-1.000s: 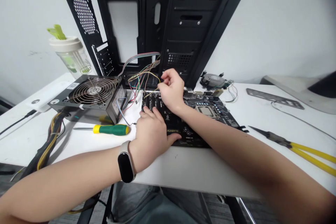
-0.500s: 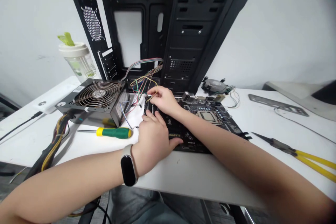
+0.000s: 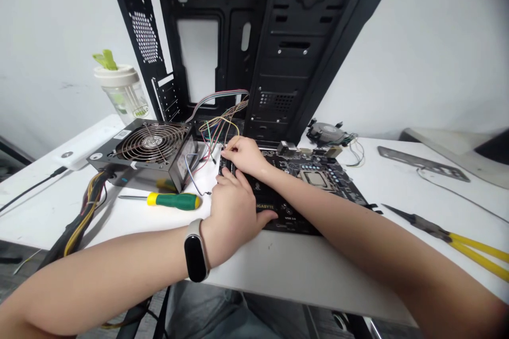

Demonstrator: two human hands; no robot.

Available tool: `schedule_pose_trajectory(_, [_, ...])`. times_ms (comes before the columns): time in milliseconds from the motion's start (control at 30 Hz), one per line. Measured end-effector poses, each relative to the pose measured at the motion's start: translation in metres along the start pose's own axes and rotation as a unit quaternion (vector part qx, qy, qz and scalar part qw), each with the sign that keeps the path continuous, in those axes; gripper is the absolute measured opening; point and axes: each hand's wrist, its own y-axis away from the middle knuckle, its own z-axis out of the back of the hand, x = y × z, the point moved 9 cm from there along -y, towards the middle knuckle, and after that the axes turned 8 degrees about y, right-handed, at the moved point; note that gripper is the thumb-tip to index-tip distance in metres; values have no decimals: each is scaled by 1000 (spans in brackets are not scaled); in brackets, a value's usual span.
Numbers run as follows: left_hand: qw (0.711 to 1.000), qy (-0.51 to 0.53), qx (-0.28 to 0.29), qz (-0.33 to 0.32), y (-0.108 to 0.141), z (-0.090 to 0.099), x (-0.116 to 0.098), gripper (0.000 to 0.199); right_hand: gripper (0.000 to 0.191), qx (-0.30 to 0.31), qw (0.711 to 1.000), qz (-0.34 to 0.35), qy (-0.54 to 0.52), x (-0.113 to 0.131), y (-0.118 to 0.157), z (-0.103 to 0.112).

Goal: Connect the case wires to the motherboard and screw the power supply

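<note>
White table (image 3: 302, 265), case (image 3: 296, 71) behind motherboard (image 3: 284, 214)

tabletop (image 3: 373, 183) open between motherboard (image 3: 295, 219) and grey bracket (image 3: 421, 163); case (image 3: 298, 77) blocks behind

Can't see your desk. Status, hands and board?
Left hand resting on circuit board. Right hand pinching yellow wire at board's far-left corner. Loose wires close behind.

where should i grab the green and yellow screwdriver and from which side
Probably grip the screwdriver by its thick green handle, from above and the near side: it lies flat on the table, handle toward the left hand, thin shaft pointing away, with the power supply close behind.
</note>
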Motion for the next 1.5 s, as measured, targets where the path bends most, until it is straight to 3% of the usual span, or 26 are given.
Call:
schedule_pose_trajectory(233, [1000,-3,11,2,0,2,-1,101,19,-11,999,12,-40,2,-1,5])
schedule_pose_trajectory(467, [1000,-3,8,12,-1,1,0,102,6,16,999,15,-28,3,2,-2])
schedule_pose_trajectory(733, [1000,2,6,2,1,0,0,103,46,28,999,-26,-9,-5,3,-1])
schedule_pose_trajectory(900, [1000,-4,-1,-6,0,-1,-1,101,32,-17,997,-73,-15,-17,-2,8])
schedule_pose_trajectory(1067, [1000,-6,-11,-16,1,0,-2,100,9,-11,993,-118,-13,-23,-10,6])
schedule_pose_trajectory(1267, [1000,-1,-18,-18,2,2,-2,100,14,0,993,-115,-32,-21,-18,-10])
schedule_pose_trajectory(1500, [1000,5,4,-17,-1,-2,0,101,12,-47,993,-106,-23,-20,-10,1])
